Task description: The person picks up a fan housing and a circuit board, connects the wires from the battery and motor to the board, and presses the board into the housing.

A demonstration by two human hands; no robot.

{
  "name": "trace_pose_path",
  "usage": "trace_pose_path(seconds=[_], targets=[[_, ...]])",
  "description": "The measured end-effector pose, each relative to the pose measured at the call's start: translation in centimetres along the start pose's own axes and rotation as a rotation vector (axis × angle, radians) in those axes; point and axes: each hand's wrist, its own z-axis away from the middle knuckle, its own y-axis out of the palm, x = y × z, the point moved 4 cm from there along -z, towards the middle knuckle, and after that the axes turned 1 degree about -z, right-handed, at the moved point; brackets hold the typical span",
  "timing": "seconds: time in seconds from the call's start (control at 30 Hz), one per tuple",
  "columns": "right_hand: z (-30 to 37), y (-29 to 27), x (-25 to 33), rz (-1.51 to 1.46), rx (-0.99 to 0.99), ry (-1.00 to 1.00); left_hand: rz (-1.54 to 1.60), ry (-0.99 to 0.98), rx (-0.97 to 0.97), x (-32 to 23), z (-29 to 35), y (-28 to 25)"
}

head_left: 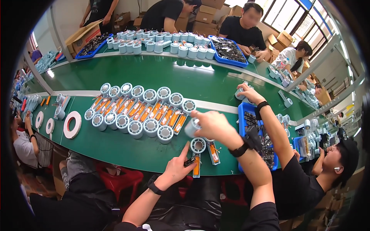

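Note:
My left hand (175, 169) is closed around a small black part (189, 161), perhaps a circuit board. Its index finger stretches toward the rim of a light-blue fan housing (198, 145), whose open handle with an orange battery (197, 166) points at me. Blurred by motion, my right hand (214, 125) grips another light-blue fan housing (191, 128) just beyond that one. A further open handle (214, 153) lies to the right, its round head partly hidden under my right hand. To the left, several similar housings (135, 129) lie in two rows, orange batteries showing between them.
A blue tray (241, 134) of black parts stands right of my right arm. A co-worker's hand (249, 93) reaches past it onto a housing. White tape rolls (72, 125) lie at the left. Across the green table (154, 71) are more housings, another blue tray (231, 61) and several people.

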Motion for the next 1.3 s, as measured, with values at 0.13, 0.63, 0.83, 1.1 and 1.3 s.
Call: trace_pose_path(seconds=[0.13, 0.63, 0.83, 1.1, 1.3], targets=[[1.0, 2.0, 4.7, -0.074, -0.018, -0.132, -0.234, -0.023, 0.048, -0.7, -0.8, 0.6], [1.9, 5.9, 5.2, -0.156, -0.159, -0.261, -0.034, 0.356, -0.249, 0.3, 1.5, 1.1], [1.5, 5.5, 4.7, -0.135, -0.148, -0.206, -0.012, 0.337, -0.254, 0.6, 1.3, 1.0], [-8.5, 0.0, 1.7, -0.165, -0.49, -0.093, -0.026, 0.314, -0.224, 0.5, 0.9, 1.0], [-18.2, 2.5, 1.6, -0.301, -0.279, -0.154, -0.013, 0.268, -0.172, 0.5, 0.7, 1.1]])
